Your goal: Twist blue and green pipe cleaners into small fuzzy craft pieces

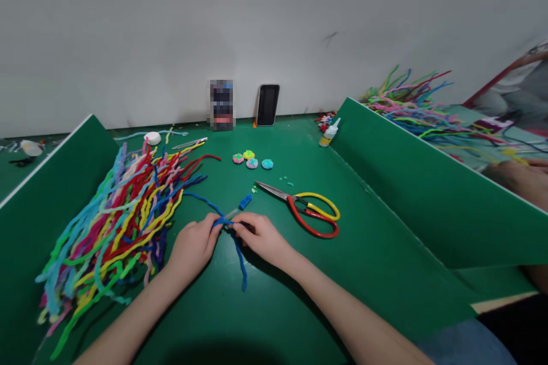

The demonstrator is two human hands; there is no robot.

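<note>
In the head view, your left hand (193, 244) and right hand (262, 234) are both holding a blue pipe cleaner (224, 220) in a pinched grip, over the worktop (274, 311), left of the scissors (290, 199). You seem to be crossing or twisting its strands; the next move is probably calling for firm pinching there.

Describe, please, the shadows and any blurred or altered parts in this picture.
Head view: soft dark shadow on the green table, bottom middle; head view: left upright object pixelated; head view: blue strand under the hands fairly clear, strands beyond the right divider blurrier.
</note>
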